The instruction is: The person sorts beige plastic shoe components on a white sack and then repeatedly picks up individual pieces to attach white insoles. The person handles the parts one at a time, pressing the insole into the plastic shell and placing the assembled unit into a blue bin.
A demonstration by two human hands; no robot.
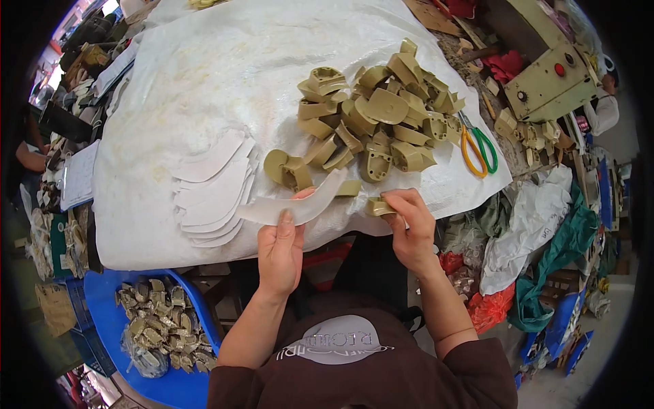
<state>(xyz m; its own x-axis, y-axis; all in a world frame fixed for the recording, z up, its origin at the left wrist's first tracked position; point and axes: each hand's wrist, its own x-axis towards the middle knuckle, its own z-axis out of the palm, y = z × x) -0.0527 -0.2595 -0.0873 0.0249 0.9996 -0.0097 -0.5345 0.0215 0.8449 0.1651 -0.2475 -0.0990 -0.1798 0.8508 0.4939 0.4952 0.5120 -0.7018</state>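
My left hand (280, 251) pinches a curved white strip (315, 204) between thumb and fingers, just above the near edge of the covered table. To its right, my right hand (413, 230) grips a small olive-coloured shoe heel (378, 206) at the fingertips. The strip and this heel are apart. Beyond the hands lies a heap of similar olive heels (386, 107), piled loosely, with a few lying nearer to me. A fanned stack of white curved pieces (214, 191) rests left of my left hand.
A white sheet (197, 82) covers the table. Scissors (477, 146) with yellow and green handles lie right of the heap. A greenish control box (552, 82) stands at the far right. Below left, a blue basin (136, 382) contains wrapped heels. Plastic bags (524, 238) crowd the right side.
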